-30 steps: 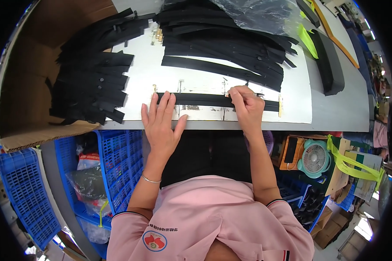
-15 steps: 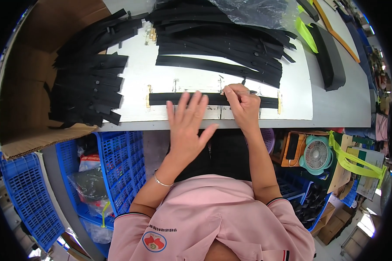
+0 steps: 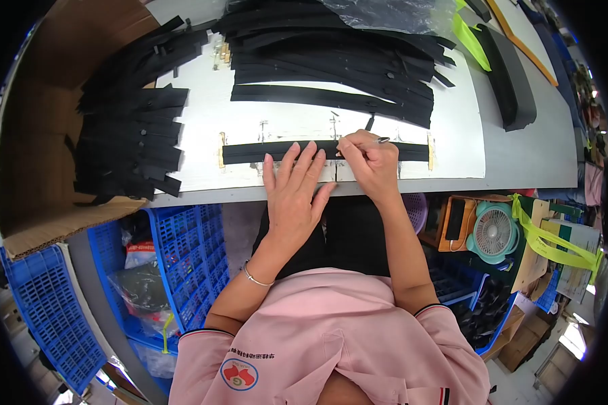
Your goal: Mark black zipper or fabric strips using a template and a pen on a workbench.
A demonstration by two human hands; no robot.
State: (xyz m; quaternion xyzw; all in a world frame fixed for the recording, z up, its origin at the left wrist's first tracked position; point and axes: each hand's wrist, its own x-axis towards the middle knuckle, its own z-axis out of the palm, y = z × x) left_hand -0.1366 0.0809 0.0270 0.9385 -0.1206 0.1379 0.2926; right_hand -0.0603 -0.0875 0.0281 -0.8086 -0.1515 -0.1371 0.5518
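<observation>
Clock directions are taking the strip's middle as centre. Nearest, at seven o'clock, the left hand (image 3: 294,202) is lying palm down; its fingers are extending, loosely spread, grasping nothing, and are apparently pressing on the black strip (image 3: 243,154). This new support point is sitting just beside the pen hand, so it is probably steadying the strip where the pen is working. Compared with one second ago, the left hand is no longer covering the strip's left end but is bearing near the middle. Toward four o'clock, the right hand (image 3: 373,165) is pinching a pen (image 3: 383,140) in curled fingers and is keeping roughly the same place along the strip; the fingertips are obscuring the writing point. The strip is lying flat on the near part of the white board (image 3: 203,158), running from nine to three o'clock between tan end tabs (image 3: 431,152). At nine o'clock, a bundle of black strips (image 3: 128,145) is resting partly on the board. Farthest, at twelve o'clock, a larger black pile (image 3: 317,61) is lying undisturbed.
</observation>
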